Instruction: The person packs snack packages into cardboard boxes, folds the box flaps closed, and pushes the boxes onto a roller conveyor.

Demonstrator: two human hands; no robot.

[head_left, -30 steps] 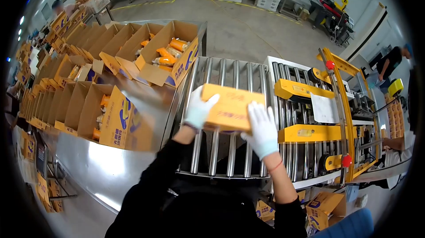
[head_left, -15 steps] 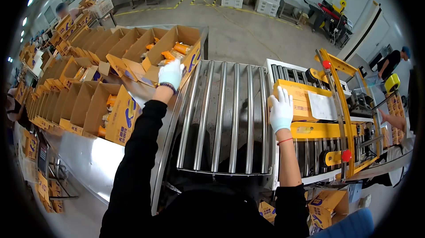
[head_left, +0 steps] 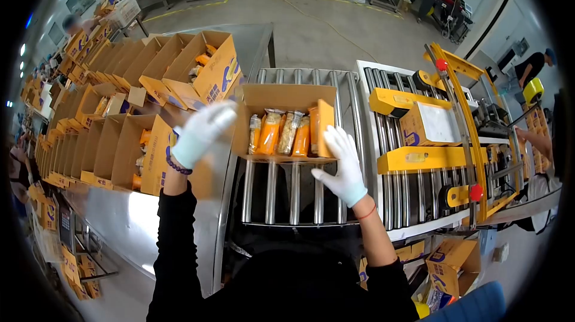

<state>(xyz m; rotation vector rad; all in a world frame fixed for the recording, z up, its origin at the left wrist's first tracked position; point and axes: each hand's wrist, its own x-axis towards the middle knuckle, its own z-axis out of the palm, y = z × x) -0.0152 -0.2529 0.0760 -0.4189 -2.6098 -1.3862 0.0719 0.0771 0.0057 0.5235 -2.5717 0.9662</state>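
Observation:
An open cardboard box (head_left: 287, 94) sits on the roller conveyor (head_left: 294, 202) in front of me. Inside it, several orange and clear packets (head_left: 271, 133) stand side by side. My right hand (head_left: 342, 166), in a white glove, is at the box's right end flap (head_left: 325, 127), with thumb and fingers apart. Beside the box's left end is my gloved left hand (head_left: 205, 133), smeared by motion, so its grip is unclear. A blurred brown flap shows just below it.
Rows of open boxes (head_left: 135, 148) with packets stand on the metal table (head_left: 120, 208) at left. To the right, a yellow-framed machine (head_left: 458, 106) holds a closed box (head_left: 428, 123) between its yellow guides. A person (head_left: 530, 73) stands at far right.
An open box has come from the left table onto the rollers. My left hand has moved down; my right hand has left the closed box, which has shifted right into the machine.

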